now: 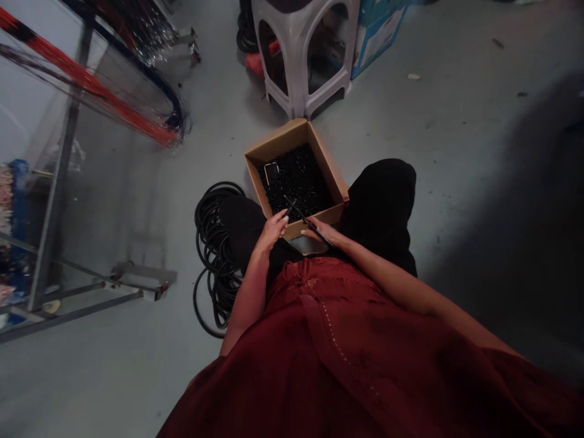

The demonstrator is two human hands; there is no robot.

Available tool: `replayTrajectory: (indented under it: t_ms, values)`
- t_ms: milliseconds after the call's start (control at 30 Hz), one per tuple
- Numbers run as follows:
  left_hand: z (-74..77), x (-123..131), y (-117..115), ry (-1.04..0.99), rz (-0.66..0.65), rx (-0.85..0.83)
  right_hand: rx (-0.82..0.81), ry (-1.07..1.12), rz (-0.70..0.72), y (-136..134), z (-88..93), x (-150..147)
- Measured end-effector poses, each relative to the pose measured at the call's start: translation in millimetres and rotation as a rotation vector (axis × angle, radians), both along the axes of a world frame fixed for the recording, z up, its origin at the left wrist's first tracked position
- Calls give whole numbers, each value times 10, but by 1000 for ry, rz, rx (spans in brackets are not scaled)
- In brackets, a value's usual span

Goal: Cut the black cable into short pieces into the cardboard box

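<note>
Over the near edge of a cardboard box [332, 167], my left hand [274, 228] is closed, its fingers pinching the end of a black tube [288, 212]. My right hand [322, 230] is wrapped around dark scissors [301, 216], whose blades point up and left and cross close to the tube's tip. Many short black pieces [303, 176] fill the bottom of the box. Among them lies a thin pale rectangular outline [271, 173] that I cannot identify. A loose coil of black tubing [212, 243] lies on the floor beside my left leg.
A grey plastic stool [298, 61] stands right behind the box, with a blue carton [378, 36] beside it. On the left is a metal rack on wheels [59, 182], with bundles of red cable [104, 91] hanging above. Small scraps lie on the grey floor.
</note>
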State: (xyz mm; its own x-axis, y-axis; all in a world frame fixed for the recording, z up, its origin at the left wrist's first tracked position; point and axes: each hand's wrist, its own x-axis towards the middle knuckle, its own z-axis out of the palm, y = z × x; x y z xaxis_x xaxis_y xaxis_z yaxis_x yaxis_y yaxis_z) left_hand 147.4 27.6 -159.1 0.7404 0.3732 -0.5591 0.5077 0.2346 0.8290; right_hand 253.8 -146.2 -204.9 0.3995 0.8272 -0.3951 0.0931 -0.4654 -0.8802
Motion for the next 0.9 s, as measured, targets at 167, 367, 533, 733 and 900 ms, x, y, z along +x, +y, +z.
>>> replayTrajectory:
  t_ms: [167,367,533,733,900]
  values:
    - [2,4,5,65,-64,-22,-19,-5,7,-6,5,4]
    - [-26,5,24,88,-97,-49,-9,-12,12,-3,-38,7]
    - [-27,8,17,82,-110,-19,-56,-78,2,9,-29,15]
    - [-59,3,-5,72,-151,-6,-100,-139,0,15,-10,16]
    - [-68,-2,-14,58,-179,-16,-120,-166,12,19,17,14]
